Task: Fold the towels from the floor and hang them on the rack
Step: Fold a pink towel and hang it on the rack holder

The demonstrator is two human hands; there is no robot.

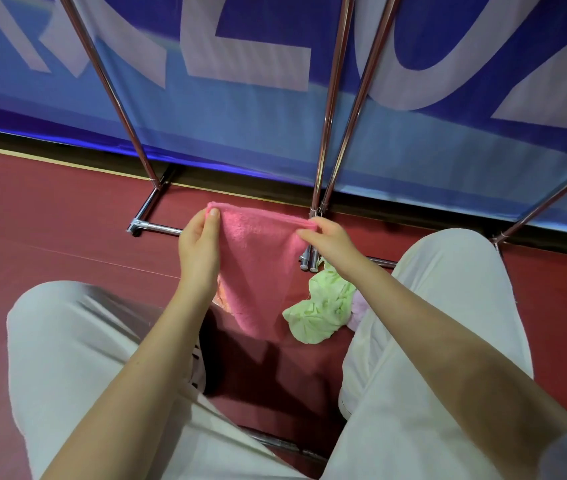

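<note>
The left hand (199,247) is pinching the top left corner of a pink towel (257,268), thumb and fingers closed on the cloth. The right hand (330,242) is gripping the opposite top corner the same way. The towel is hanging in the air between the knees, tapering to a point above the red floor (50,220). A green towel (323,310) is lying crumpled on the floor beside the right leg. The metal rack (327,133) is standing just behind, against a blue banner (240,98).
</note>
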